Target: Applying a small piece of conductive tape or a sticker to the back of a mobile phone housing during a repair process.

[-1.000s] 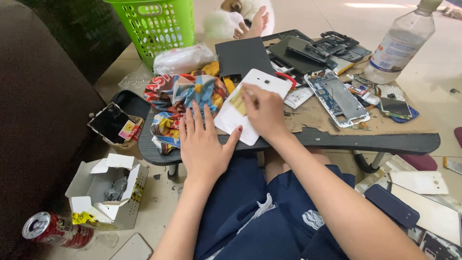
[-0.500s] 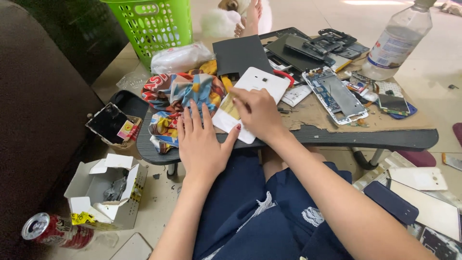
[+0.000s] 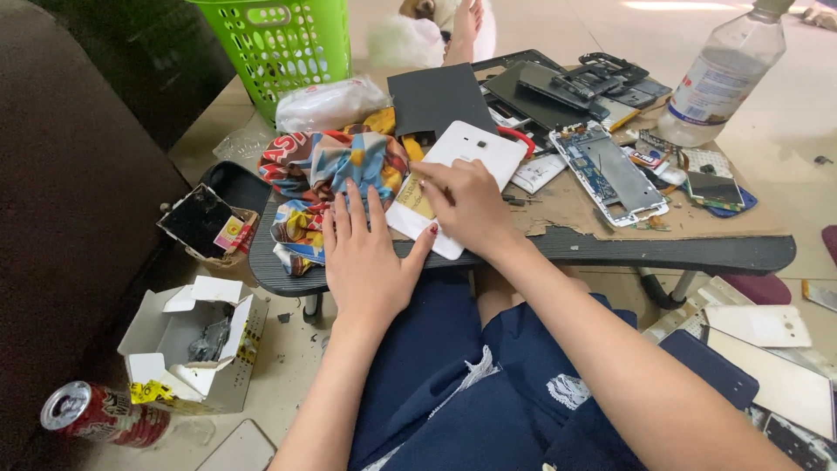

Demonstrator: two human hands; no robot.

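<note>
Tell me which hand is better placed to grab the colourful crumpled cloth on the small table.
Left, probably. The left hand lies flat with its fingertips already at the colourful crumpled cloth. The right hand is busy on the white flat tablet back, farther away.

A low bench [image 3: 610, 249] crosses the middle of the frame. At its centre lies a tablet back cover [image 3: 462, 179], with the right hand [image 3: 471, 205] resting on it and the left hand [image 3: 366, 257] flat on the bench just left of it. A crumpled cloth [image 3: 331, 174] lies left of the cover, touching the left fingers [image 3: 353, 209]. A stripped tablet frame [image 3: 606, 174] sits right of the cover. A plastic bottle [image 3: 719, 83] stands at the upper right of the bench. A basket [image 3: 275, 44] stands on the floor at upper centre-left, behind the bench. An open carton [image 3: 196, 349] and a can [image 3: 96, 414] lie on the floor at lower left.
</note>
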